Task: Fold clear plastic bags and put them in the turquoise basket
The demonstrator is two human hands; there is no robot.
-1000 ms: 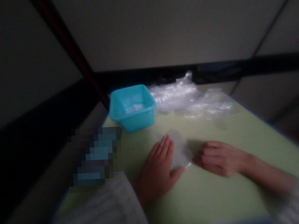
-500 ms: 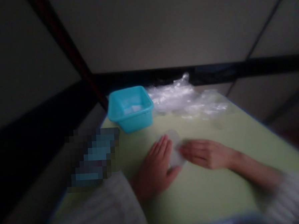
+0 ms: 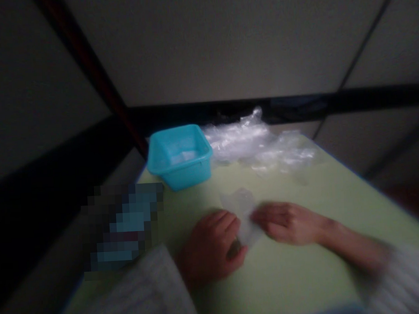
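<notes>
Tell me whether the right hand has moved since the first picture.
Yes. Judged against the turquoise tub, the right hand has moved leftward, closer to the left hand.

Blurred hands (image 3: pixel 288 222), perhaps a phone (image 3: pixel 132 222), pixelated

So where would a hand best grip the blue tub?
Probably the near rim, coming from the wearer's side, thumb outside and fingers inside: the tub stands upright, its open top faces up, and its lip juts out, while crumpled plastic crowds its right side.
</notes>
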